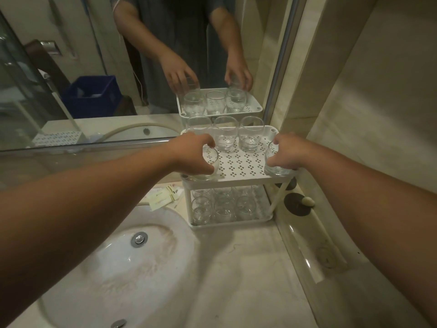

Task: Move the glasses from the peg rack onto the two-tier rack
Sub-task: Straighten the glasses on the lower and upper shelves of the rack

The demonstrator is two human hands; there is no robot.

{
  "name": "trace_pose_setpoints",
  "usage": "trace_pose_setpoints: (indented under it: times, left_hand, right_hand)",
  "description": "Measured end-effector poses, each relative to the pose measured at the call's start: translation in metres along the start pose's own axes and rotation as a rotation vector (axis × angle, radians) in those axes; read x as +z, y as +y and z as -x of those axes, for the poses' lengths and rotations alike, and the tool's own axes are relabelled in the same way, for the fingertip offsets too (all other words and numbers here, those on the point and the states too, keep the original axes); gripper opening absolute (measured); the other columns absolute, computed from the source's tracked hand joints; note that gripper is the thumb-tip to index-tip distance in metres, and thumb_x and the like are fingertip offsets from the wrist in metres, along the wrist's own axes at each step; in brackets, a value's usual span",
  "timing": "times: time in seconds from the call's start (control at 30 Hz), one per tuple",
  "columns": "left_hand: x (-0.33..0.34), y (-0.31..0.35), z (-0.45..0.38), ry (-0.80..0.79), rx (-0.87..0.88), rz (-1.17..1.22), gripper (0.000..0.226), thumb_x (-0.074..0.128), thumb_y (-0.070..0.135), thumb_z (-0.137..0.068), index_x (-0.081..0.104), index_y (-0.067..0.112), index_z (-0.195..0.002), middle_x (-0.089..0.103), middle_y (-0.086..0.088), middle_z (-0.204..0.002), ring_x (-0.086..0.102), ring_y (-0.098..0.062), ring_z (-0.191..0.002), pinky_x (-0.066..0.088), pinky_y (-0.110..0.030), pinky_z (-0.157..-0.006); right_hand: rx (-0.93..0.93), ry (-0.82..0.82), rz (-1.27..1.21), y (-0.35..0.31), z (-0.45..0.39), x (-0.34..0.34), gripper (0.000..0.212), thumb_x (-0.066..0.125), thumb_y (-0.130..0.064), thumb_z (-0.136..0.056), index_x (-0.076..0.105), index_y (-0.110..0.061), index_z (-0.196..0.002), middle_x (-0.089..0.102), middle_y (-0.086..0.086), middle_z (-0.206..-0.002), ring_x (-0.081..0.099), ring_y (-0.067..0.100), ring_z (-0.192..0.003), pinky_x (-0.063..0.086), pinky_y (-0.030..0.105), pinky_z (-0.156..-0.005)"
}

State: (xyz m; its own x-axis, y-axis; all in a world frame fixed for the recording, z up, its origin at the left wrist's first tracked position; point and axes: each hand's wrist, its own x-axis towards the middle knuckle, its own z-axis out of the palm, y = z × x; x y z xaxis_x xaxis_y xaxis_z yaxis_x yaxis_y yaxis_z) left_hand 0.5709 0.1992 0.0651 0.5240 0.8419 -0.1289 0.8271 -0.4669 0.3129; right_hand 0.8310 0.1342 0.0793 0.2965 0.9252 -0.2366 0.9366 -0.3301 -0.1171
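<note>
A white two-tier rack (241, 163) with a perforated top shelf stands on the counter against the mirror. My left hand (191, 155) grips a clear glass (209, 162) at the shelf's front left corner. My right hand (287, 151) grips another glass (275, 168) at the front right corner. Three upright glasses line the back of the top shelf, among them one in the middle (224, 133) and one on the right (250, 133). Several glasses (223, 205) fill the lower tier. No peg rack is in view.
A white sink basin (123, 268) with a metal drain lies at the front left. Paper sachets (163, 197) lie beside the rack's left leg. A dark round disc with a pale soap-like lump (307, 201) sits to the rack's right. The mirror (94, 67) and a marble wall close in behind and on the right.
</note>
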Motion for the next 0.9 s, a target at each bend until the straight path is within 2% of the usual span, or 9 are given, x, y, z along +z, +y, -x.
trace_pose_setpoints:
  times: [0.17, 0.27, 0.33, 0.4, 0.47, 0.57, 0.7, 0.9]
  left_hand:
    - [-0.004, -0.001, 0.005, -0.009, 0.000, -0.012, 0.069, 0.075, 0.045, -0.073, 0.044, 0.038, -0.135, 0.048, -0.004, -0.133, 0.066, -0.015, -0.085, 0.054, -0.023, -0.065]
    - [-0.005, 0.002, 0.005, -0.012, -0.005, -0.035, 0.072, 0.076, 0.045, -0.073, 0.043, 0.037, -0.136, 0.048, -0.003, -0.131, 0.064, -0.011, -0.078, 0.054, -0.025, -0.065]
    - [-0.004, 0.004, 0.005, -0.009, -0.005, -0.062, 0.073, 0.076, 0.045, -0.072, 0.042, 0.036, -0.137, 0.049, -0.003, -0.131, 0.064, -0.013, -0.082, 0.057, -0.030, -0.072]
    - [-0.004, 0.005, 0.004, 0.001, 0.002, -0.088, 0.071, 0.077, 0.043, -0.073, 0.044, 0.036, -0.137, 0.052, -0.003, -0.132, 0.065, -0.017, -0.089, 0.058, -0.033, -0.076]
    - [-0.005, 0.005, 0.003, 0.002, 0.003, -0.096, 0.068, 0.079, 0.039, -0.075, 0.047, 0.036, -0.135, 0.056, -0.002, -0.129, 0.069, -0.018, -0.086, 0.057, -0.030, -0.071]
    - [-0.008, 0.006, 0.001, -0.005, 0.008, -0.112, 0.066, 0.080, 0.036, -0.074, 0.049, 0.036, -0.133, 0.062, 0.001, -0.124, 0.071, -0.014, -0.076, 0.052, -0.024, -0.061]
    - [-0.011, 0.007, 0.002, -0.012, 0.009, -0.100, 0.065, 0.082, 0.037, -0.074, 0.052, 0.037, -0.131, 0.062, 0.005, -0.122, 0.067, -0.003, -0.053, 0.044, -0.020, -0.052]
    - [-0.010, 0.006, 0.005, -0.029, -0.005, -0.045, 0.066, 0.083, 0.034, -0.075, 0.051, 0.039, -0.133, 0.063, 0.004, -0.121, 0.065, -0.001, -0.046, 0.044, -0.019, -0.049]
  right_hand:
    - [0.016, -0.005, 0.006, -0.003, 0.001, 0.001, 0.082, 0.072, -0.043, -0.079, 0.036, -0.015, -0.146, 0.039, 0.011, -0.144, 0.054, 0.026, -0.111, 0.048, 0.032, -0.076]
    - [0.024, -0.037, 0.024, -0.005, 0.000, 0.000, 0.082, 0.072, -0.042, -0.079, 0.035, -0.013, -0.146, 0.044, 0.011, -0.140, 0.055, 0.027, -0.111, 0.049, 0.032, -0.077]
    - [0.026, -0.072, -0.002, -0.006, -0.001, -0.004, 0.080, 0.071, -0.043, -0.077, 0.037, -0.014, -0.144, 0.050, 0.008, -0.133, 0.056, 0.026, -0.108, 0.049, 0.032, -0.072]
    - [0.010, -0.047, -0.078, -0.009, -0.002, -0.009, 0.086, 0.069, -0.046, -0.077, 0.032, -0.018, -0.149, 0.044, 0.009, -0.143, 0.052, 0.029, -0.121, 0.049, 0.034, -0.081]
    - [-0.039, 0.086, -0.118, -0.014, -0.005, -0.012, 0.089, 0.065, -0.049, -0.076, 0.027, -0.023, -0.152, 0.031, 0.008, -0.154, 0.043, 0.031, -0.132, 0.045, 0.041, -0.092]
    - [-0.128, 0.205, -0.142, -0.026, -0.015, -0.016, 0.081, 0.063, -0.040, -0.077, 0.029, -0.028, -0.150, 0.031, 0.009, -0.152, 0.047, 0.030, -0.127, 0.047, 0.039, -0.091]
    - [-0.217, 0.221, -0.084, -0.040, -0.036, -0.020, 0.078, 0.067, -0.030, -0.084, 0.028, -0.033, -0.151, 0.034, 0.011, -0.151, 0.051, 0.031, -0.121, 0.045, 0.033, -0.084]
    - [-0.279, 0.134, 0.034, -0.049, -0.064, -0.026, 0.080, 0.069, -0.042, -0.085, 0.027, -0.034, -0.152, 0.040, 0.009, -0.150, 0.048, 0.029, -0.128, 0.044, 0.035, -0.094]
